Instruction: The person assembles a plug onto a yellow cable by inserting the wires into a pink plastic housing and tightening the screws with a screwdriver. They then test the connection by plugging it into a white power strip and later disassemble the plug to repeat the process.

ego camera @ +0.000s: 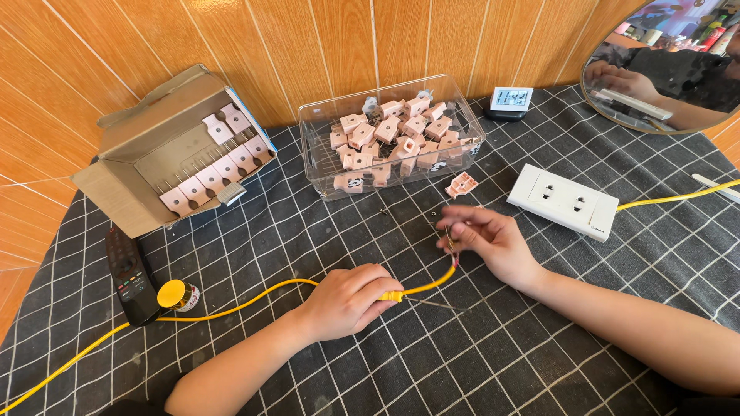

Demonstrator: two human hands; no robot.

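Observation:
My left hand [347, 299] is closed around a yellow cable [231, 306] that runs in from the lower left across the checked cloth. The cable's free end [445, 273] curves up to my right hand [487, 240], whose fingertips pinch the thin wires at its tip. A thin bare wire [435, 305] lies on the cloth just below the cable. One loose pink plug part [461, 185] lies just beyond my right hand, near the clear plastic bin [316, 162].
The clear bin holds several pink plug parts [389, 139]. An open cardboard box [139, 189] with more sits far left. Also present: white socket strip [563, 202] with yellow lead, black remote [127, 273], yellow-capped roll [177, 295], small clock [510, 100], round mirror [671, 69].

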